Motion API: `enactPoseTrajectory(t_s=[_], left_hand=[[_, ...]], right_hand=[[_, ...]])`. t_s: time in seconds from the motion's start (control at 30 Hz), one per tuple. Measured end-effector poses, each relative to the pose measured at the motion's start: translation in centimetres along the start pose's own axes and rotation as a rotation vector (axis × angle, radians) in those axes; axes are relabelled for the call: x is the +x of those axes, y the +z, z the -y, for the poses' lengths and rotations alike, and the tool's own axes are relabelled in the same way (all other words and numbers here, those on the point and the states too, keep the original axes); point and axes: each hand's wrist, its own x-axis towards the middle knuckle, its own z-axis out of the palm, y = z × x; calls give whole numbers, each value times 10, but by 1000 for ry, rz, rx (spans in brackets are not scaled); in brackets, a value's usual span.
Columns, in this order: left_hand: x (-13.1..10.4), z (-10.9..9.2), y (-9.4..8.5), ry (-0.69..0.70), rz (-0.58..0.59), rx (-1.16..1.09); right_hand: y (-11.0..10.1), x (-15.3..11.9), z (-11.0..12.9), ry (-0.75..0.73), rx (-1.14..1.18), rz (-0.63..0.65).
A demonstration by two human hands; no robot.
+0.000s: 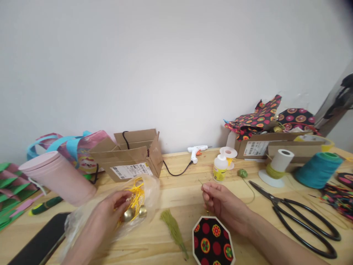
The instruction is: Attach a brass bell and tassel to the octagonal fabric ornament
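Note:
My left hand (113, 209) reaches into a clear plastic bag (153, 187), its fingers closed at a bunch of yellow cords (138, 193) with round golden bells (129, 214) on them. Part of its grip is hidden behind the hand itself. Between thumb and forefinger, my right hand (219, 200) pinches a thin green cord (201, 182). Just below that hand is an octagonal pendant (212, 241) with patterned dark fabric and a pale rim, cut off by the lower frame edge. An olive-green tassel (174, 230) lies on the table between my hands.
At the back stand a cardboard box (132, 154), a white glue gun (196, 152) and a glue bottle (220, 168). Black scissors (300, 217), a green cord spool (275, 171) and a teal thread cone (317, 171) occupy the right. A pink tumbler (60, 178) and phone (41, 239) lie left.

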Motion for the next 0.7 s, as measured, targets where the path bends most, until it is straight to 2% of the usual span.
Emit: enactPoseTrajectory(t_s=[0.1, 0.27, 0.33, 0.43, 0.5, 0.57, 0.7], left_hand=[[-1, -3, -4, 23, 63, -34], [-7, -25, -26, 161, -38, -34], [-16, -37, -28, 217, -37, 7], [-35, -56, -15, 323, 70, 106], [-48, -66, 1, 424, 6, 132], [-54, -74, 14, 496, 1, 133], [-53, -78, 23, 549, 0, 116]], right_hand=[[0, 0, -1, -8, -3, 3], [1, -1, 0, -8, -15, -1], [2, -1, 0, -15, -20, 6], [2, 0, -1, -9, -31, 12], [2, 0, -1, 2, -42, 2], [1, 1, -2, 5, -52, -17], [-2, 1, -4, 0, -48, -50]])
